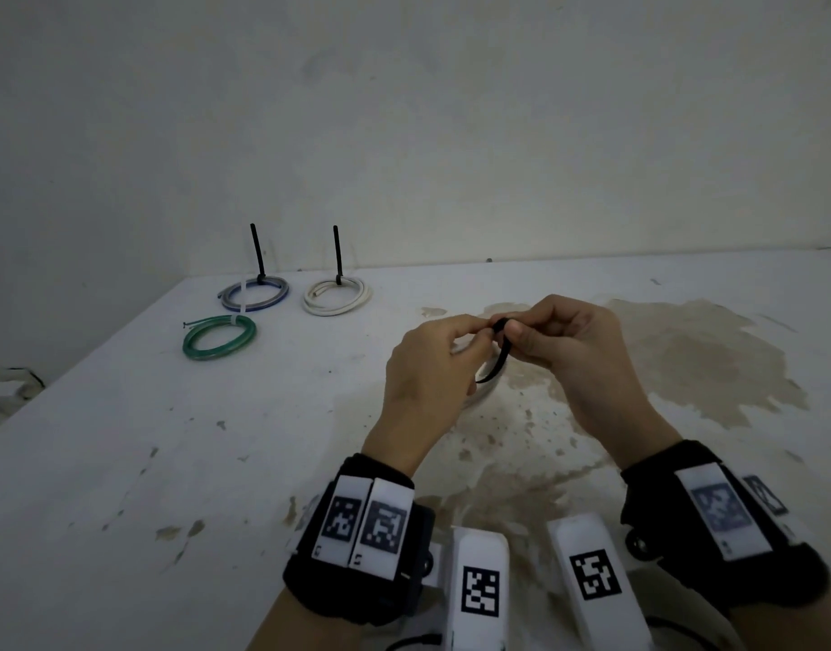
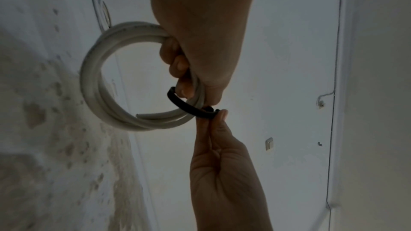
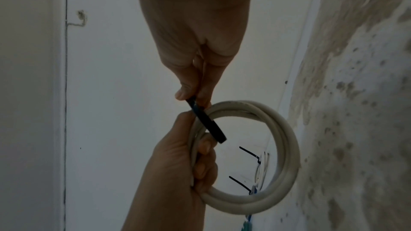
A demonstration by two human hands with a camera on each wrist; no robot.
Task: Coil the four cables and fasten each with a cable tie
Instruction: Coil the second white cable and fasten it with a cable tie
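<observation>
My left hand grips a coiled white cable, its fingers curled round the coil's strands above the table. A black cable tie loops round the coil where the fingers hold it. My right hand pinches one end of that tie between thumb and forefinger, right beside the left thumb. In the right wrist view the white coil hangs below the pinch, and the left hand is wrapped round its left side. In the head view the coil is mostly hidden behind my hands.
Three tied coils lie at the table's far left: a green one, a blue-grey one and a white one, the last two with black tie tails standing upright. The stained white table meets the wall behind.
</observation>
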